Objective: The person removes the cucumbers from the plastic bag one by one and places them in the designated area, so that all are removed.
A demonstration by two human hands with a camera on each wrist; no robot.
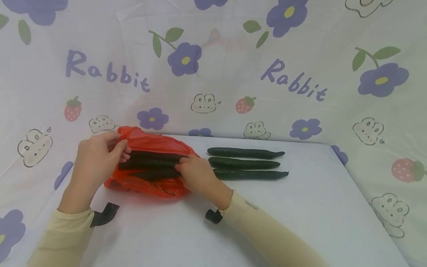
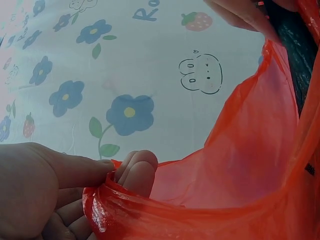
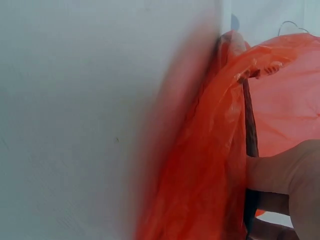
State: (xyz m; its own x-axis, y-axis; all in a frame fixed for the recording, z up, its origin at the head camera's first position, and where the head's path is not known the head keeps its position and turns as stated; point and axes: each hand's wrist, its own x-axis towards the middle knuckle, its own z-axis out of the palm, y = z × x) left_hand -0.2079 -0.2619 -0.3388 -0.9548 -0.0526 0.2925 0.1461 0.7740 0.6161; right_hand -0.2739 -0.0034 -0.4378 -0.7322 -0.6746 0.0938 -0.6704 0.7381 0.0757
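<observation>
A red plastic bag (image 1: 156, 142) lies spread on the left of the table, with several dark green cucumbers (image 1: 150, 162) in its mouth. My left hand (image 1: 100, 155) pinches the bag's rim at its left side; the left wrist view shows the film (image 2: 240, 150) between thumb and fingers. At the right end of the bagged cucumbers, my right hand (image 1: 201, 176) grips one, its thumb and fingers around the dark cucumber (image 3: 251, 120) in the right wrist view. The bag partly hides the cucumbers' lower side.
Three more cucumbers (image 1: 247, 163) lie side by side on the white table (image 1: 300, 215), just right of my right hand. A patterned cloth (image 1: 220, 74) with flowers and rabbits hangs behind the table. Black straps (image 1: 105, 215) stick out at both cuffs.
</observation>
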